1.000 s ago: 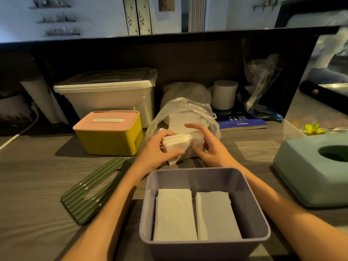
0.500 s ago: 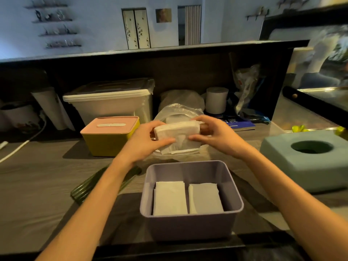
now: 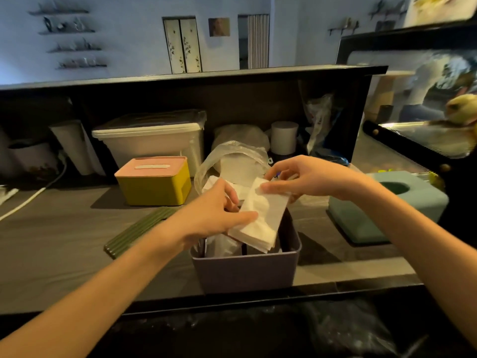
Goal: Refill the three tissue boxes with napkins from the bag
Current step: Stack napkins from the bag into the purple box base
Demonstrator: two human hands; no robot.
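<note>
Two bare hands are working over a grey wooden counter (image 3: 64, 228), and behind them a big white lidded bin (image 3: 152, 146) is sitting against the dark back panel. To the right a teal tissue box (image 3: 382, 215) with a round opening is resting on the counter; to the left a yellow tissue box (image 3: 154, 183) is wearing its pink lid, and a green ribbed lid (image 3: 136, 228) is lying flat beside it. Dead centre, the open purple tissue box (image 3: 245, 270) is standing at the near edge, white napkins already showing inside. Just behind it the clear plastic bag (image 3: 232, 164) is slumping open with more napkins in it.

Now the stack of napkins (image 3: 260, 223): it is tilting down into the purple box, its lower end dipping past the rim. The left hand (image 3: 214, 215) is gripping its lower left side, thumb curled over the top, while the right hand (image 3: 309, 177) is pinching the upper end between thumb and fingers.

Half a second ago that stack was being held level above the counter, behind the box; it is now angling downward into the box, and both hands are coming nearer.
</note>
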